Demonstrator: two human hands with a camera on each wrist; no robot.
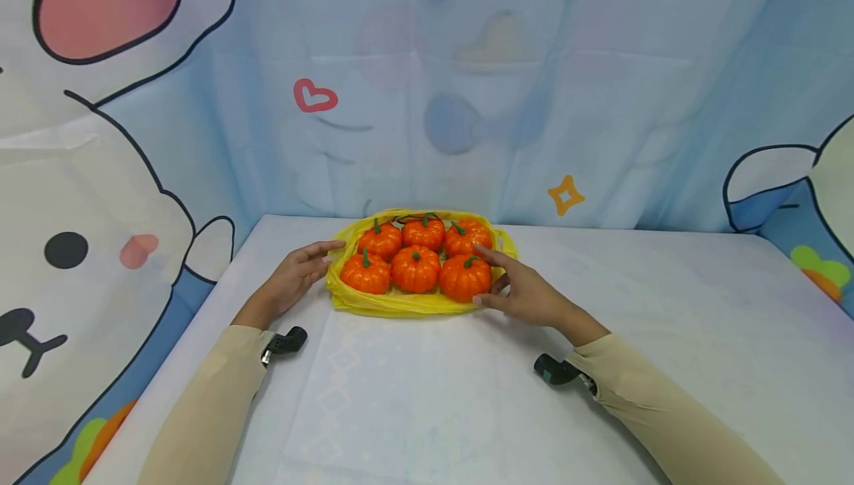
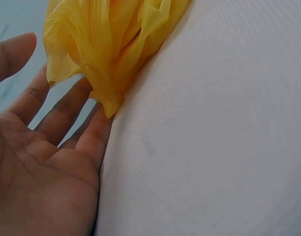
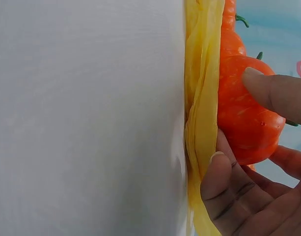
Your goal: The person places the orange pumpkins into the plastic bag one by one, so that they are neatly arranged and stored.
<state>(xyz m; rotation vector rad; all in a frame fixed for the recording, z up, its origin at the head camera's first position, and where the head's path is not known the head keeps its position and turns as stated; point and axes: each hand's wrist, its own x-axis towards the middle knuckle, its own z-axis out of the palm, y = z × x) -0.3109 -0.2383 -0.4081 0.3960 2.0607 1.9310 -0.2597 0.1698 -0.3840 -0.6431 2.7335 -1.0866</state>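
Several small orange pumpkins with green stems sit in two rows in a yellow plastic bag (image 1: 380, 305), whose rim is spread low around them. My right hand (image 1: 530, 296) holds the front right pumpkin (image 1: 460, 281). In the right wrist view the thumb lies on that pumpkin (image 3: 246, 115), and the other fingers reach round its far side, between it and the yellow plastic (image 3: 203, 108). On the other side, my left hand (image 1: 291, 281) is at the bag's left edge with fingers extended. The left wrist view shows those fingers behind a gathered corner of the bag (image 2: 111, 59), palm bare.
The bag stands near the back of a table with a white cover (image 1: 414, 396). Right behind it hangs a light blue printed curtain (image 1: 400, 136), with a cartoon figure (image 1: 100, 196) on the left. A dark wrist camera (image 1: 557, 370) sticks out from the right sleeve.
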